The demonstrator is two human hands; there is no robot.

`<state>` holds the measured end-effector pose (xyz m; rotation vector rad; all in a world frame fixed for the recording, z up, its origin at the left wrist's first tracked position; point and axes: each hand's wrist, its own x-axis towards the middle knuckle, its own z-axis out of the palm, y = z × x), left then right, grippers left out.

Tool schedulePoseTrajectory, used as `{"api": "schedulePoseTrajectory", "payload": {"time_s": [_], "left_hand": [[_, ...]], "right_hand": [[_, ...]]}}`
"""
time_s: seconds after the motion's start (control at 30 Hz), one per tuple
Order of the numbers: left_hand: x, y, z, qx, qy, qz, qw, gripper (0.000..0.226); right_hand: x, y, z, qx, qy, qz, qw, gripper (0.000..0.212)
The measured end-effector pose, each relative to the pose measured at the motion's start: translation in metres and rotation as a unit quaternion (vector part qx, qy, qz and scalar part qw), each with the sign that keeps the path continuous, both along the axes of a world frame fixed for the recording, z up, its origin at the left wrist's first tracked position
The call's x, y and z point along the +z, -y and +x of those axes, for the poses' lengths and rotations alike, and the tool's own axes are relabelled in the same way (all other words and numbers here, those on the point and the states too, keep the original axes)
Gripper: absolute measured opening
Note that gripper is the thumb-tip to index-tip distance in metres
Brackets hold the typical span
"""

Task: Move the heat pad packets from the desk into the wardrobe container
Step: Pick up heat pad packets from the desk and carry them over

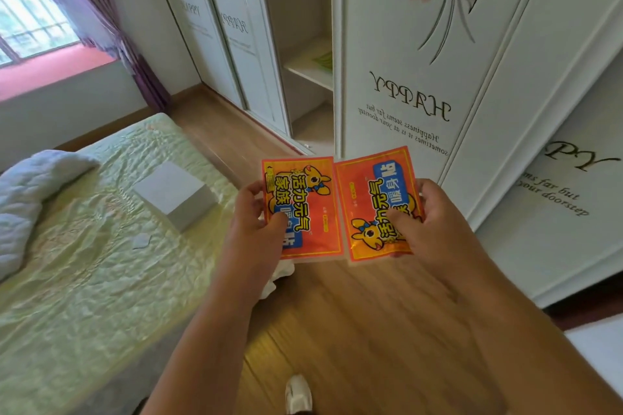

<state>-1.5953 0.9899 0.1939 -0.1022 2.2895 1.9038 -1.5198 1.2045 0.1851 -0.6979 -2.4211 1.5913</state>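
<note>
We note left hand (258, 222) grip clamped on one heat pad packet (303, 209), right hand (435, 222) on second packet (374, 202). Open wardrobe (303, 71) beyond grips; container unseen, deposit outstanding.

- I am looking into a home bedroom, and the bed (84, 246) with its pale green quilted cover tells me so.
- Beyond the bed's foot stands a white wardrobe (421, 44), its doors printed with flowers and "HAPPY".
- Past the bed's far end, a barred window (30, 10) with purple curtains (111, 10).
- Beside the bed runs a wooden floor (354, 330).
</note>
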Motion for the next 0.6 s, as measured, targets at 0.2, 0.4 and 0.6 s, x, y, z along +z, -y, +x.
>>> {"api": "schedulePoseTrajectory", "payload": {"time_s": [0.2, 0.4, 0.6], "left_hand": [[-0.013, -0.035, -0.053, -0.024, 0.018, 0.002, 1.0, 0.037], [-0.019, -0.069, -0.134, -0.065, 0.02, 0.03, 0.997, 0.042], [-0.005, -0.089, -0.24, -0.088, 0.012, 0.044, 0.995, 0.039]], "right_hand": [[-0.009, -0.037, -0.039, -0.027, 0.002, 0.009, 1.0, 0.022], [-0.005, -0.07, -0.106, -0.078, 0.004, 0.007, 0.997, 0.022], [0.013, -0.086, -0.203, -0.093, -0.009, 0.025, 0.995, 0.024]]}}
